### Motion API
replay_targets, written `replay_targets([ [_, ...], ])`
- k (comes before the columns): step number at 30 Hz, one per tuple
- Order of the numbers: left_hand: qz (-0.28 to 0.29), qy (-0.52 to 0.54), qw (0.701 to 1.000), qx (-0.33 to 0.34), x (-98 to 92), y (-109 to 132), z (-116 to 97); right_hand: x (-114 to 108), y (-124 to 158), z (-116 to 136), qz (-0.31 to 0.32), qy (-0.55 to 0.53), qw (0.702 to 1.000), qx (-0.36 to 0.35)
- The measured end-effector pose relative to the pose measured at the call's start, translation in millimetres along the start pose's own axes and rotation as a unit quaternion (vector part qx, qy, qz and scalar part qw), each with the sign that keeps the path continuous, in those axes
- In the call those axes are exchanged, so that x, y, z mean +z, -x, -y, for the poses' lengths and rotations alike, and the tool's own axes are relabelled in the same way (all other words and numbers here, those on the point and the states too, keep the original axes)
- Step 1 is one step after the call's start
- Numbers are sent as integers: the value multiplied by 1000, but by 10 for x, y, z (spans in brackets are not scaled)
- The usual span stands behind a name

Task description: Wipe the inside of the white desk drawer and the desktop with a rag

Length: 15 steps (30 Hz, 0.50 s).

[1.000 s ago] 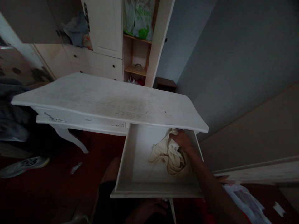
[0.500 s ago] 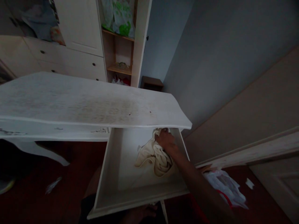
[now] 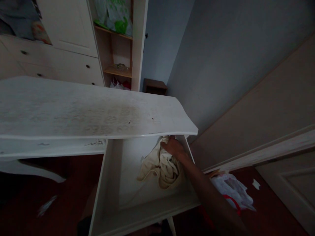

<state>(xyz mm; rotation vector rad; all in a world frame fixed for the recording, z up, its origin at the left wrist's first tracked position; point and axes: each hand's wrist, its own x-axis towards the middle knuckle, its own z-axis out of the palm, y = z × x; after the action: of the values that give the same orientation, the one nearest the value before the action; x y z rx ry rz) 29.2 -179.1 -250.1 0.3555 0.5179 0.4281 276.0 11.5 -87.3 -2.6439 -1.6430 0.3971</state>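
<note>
My right hand reaches into the far right part of a pulled-out white drawer. Its fingers are closed on a crumpled cream cloth, which spreads over the drawer bottom towards the front. The fingertips are partly hidden in the folds, close under the edge of the white table. Below the drawer front, a dim sliver of my left hand shows at the bottom of the view; its fingers cannot be made out.
Dark smudges mark the tabletop. Behind it stands a white wardrobe with an open shelf section holding plastic bags. A wall runs along the right. On the red floor lie a white plastic bag and a scrap of paper.
The view has shifted slightly, so the furniture sits further left. My right hand stays on the cloth at the back of the drawer. My left hand has mostly dropped out of sight below.
</note>
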Motion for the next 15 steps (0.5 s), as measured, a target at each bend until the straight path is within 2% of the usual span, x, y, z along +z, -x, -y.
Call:
replay_targets([
  [3,-1,7,1000,-11,13,8,-24,-11,-23,-44,17,-31,999,-2],
  [15,-6,24,999,-22,48,0,-69,-27,-39,-97,2,-67,997,-32],
])
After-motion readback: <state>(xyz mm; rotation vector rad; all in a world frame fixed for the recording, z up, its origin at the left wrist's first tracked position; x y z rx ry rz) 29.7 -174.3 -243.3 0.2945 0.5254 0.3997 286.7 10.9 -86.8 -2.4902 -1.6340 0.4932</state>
